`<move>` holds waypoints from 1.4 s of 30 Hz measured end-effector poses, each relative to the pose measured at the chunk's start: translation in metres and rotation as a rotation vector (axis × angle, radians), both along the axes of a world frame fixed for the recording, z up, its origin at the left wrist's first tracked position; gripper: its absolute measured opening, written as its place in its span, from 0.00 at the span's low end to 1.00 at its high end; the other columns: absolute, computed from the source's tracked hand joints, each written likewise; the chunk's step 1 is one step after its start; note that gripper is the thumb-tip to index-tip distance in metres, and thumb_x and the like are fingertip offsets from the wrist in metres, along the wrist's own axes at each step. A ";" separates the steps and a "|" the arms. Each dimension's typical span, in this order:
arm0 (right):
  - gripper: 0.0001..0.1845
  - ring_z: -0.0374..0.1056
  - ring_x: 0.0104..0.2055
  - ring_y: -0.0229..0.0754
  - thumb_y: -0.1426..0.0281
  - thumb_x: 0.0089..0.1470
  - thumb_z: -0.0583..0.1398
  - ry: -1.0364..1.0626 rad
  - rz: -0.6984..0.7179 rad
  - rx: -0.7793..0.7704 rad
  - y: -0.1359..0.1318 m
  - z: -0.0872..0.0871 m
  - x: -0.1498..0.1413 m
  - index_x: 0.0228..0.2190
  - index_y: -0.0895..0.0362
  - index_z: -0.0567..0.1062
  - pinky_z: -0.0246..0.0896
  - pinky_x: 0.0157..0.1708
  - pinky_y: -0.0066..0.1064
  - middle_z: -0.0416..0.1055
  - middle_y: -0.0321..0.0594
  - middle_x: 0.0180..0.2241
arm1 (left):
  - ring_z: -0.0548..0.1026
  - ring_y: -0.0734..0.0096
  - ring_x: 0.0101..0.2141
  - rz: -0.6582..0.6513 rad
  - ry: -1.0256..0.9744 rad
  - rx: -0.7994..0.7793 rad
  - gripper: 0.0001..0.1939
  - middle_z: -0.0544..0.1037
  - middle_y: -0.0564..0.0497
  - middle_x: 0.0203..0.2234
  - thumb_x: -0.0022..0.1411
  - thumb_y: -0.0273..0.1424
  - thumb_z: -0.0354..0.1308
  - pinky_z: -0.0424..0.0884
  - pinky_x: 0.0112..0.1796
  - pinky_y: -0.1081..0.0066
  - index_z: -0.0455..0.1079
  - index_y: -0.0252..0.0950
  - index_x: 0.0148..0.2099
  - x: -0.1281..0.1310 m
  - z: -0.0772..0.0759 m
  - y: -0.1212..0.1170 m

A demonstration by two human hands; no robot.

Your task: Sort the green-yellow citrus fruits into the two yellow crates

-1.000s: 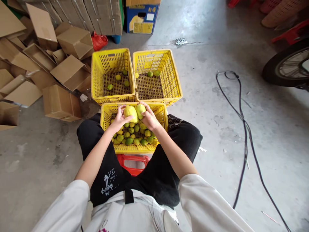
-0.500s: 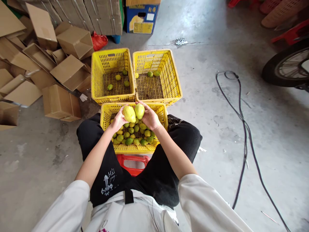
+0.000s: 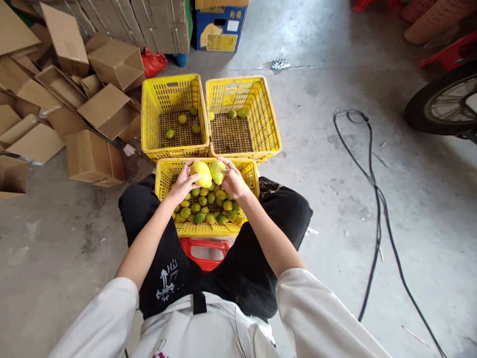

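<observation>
My left hand (image 3: 183, 185) grips a large yellow-green lemon (image 3: 200, 174), with the thumb along its near side. In my right hand (image 3: 234, 180) is a slightly smaller, greener lemon (image 3: 217, 172), pinched at its right side. The two fruits are side by side, seemingly touching, above the near yellow crate (image 3: 208, 229) between my knees. Inside that crate lie many green and yellow lemons (image 3: 199, 218). Behind it stand two more yellow crates, the left one (image 3: 148, 122) with several lemons and the right one (image 3: 274, 124) with a few near its far wall.
Open cardboard boxes (image 3: 93, 159) are heaped at the left. A blue printed carton (image 3: 219, 30) and a red bag (image 3: 153, 63) stand at the back. On the right, a black cable (image 3: 376, 189) crosses the floor near a motorcycle wheel (image 3: 443, 102). A red stool (image 3: 204, 253) shows below the near crate.
Both lemons have shifted slightly to the right and turned a little in my hands. My right fingers have moved from behind the fruit round to its side. The crates stand unchanged.
</observation>
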State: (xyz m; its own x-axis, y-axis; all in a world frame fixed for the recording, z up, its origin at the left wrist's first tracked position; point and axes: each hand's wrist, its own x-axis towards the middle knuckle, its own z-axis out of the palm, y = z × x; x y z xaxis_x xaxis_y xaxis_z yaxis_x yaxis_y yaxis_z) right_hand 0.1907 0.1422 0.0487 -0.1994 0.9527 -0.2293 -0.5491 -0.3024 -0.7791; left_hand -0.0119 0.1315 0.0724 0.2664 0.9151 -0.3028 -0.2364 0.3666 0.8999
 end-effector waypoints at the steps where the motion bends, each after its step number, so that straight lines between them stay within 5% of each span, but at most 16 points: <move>1: 0.26 0.73 0.52 0.48 0.59 0.45 0.73 0.005 -0.003 -0.005 0.000 -0.002 0.000 0.45 0.47 0.74 0.74 0.50 0.40 0.79 0.36 0.44 | 0.71 0.49 0.61 -0.007 0.004 0.003 0.36 0.71 0.44 0.61 0.55 0.42 0.69 0.76 0.56 0.48 0.63 0.47 0.64 0.000 -0.001 0.000; 5: 0.24 0.74 0.46 0.44 0.60 0.46 0.72 0.024 -0.032 -0.041 -0.002 -0.007 -0.004 0.44 0.47 0.73 0.73 0.46 0.35 0.78 0.33 0.40 | 0.72 0.50 0.61 -0.017 0.012 -0.011 0.40 0.71 0.44 0.62 0.53 0.46 0.74 0.76 0.55 0.51 0.63 0.49 0.65 0.001 -0.006 0.001; 10: 0.24 0.73 0.57 0.49 0.63 0.46 0.70 0.051 -0.058 -0.053 -0.007 0.002 -0.010 0.45 0.45 0.72 0.73 0.55 0.43 0.79 0.35 0.46 | 0.68 0.52 0.66 0.000 -0.011 -0.042 0.35 0.70 0.43 0.64 0.62 0.45 0.67 0.72 0.60 0.54 0.60 0.48 0.67 0.003 -0.009 -0.001; 14: 0.22 0.69 0.64 0.52 0.63 0.48 0.67 0.053 -0.017 -0.084 -0.007 0.012 -0.010 0.46 0.45 0.71 0.71 0.59 0.49 0.78 0.36 0.51 | 0.67 0.55 0.68 0.035 -0.073 -0.119 0.33 0.72 0.44 0.63 0.65 0.38 0.59 0.69 0.62 0.53 0.57 0.48 0.70 0.008 -0.001 -0.001; 19: 0.22 0.69 0.65 0.55 0.61 0.49 0.64 0.137 0.001 -0.089 -0.005 0.016 -0.008 0.47 0.46 0.71 0.71 0.60 0.53 0.78 0.38 0.53 | 0.65 0.56 0.68 0.088 -0.130 -0.170 0.43 0.70 0.47 0.66 0.54 0.27 0.53 0.68 0.63 0.50 0.55 0.48 0.72 0.010 0.011 -0.002; 27: 0.24 0.71 0.62 0.53 0.63 0.49 0.66 0.119 -0.045 -0.088 -0.003 0.010 -0.011 0.49 0.47 0.71 0.72 0.59 0.51 0.79 0.40 0.54 | 0.66 0.54 0.66 0.032 -0.047 -0.133 0.49 0.68 0.44 0.65 0.53 0.27 0.55 0.68 0.62 0.46 0.46 0.49 0.76 0.008 0.002 0.001; 35: 0.21 0.71 0.62 0.52 0.65 0.47 0.64 0.055 -0.043 -0.089 -0.002 0.000 -0.010 0.45 0.47 0.70 0.72 0.59 0.50 0.80 0.39 0.51 | 0.64 0.51 0.68 0.000 0.081 0.010 0.44 0.66 0.43 0.67 0.55 0.35 0.70 0.69 0.62 0.51 0.55 0.47 0.70 0.002 0.001 -0.002; 42: 0.21 0.71 0.62 0.53 0.64 0.47 0.66 0.027 -0.041 -0.088 -0.003 -0.001 -0.009 0.44 0.46 0.70 0.73 0.58 0.51 0.80 0.39 0.50 | 0.63 0.49 0.69 -0.010 0.107 0.012 0.40 0.65 0.42 0.68 0.56 0.35 0.72 0.70 0.62 0.52 0.60 0.47 0.68 0.002 0.008 -0.001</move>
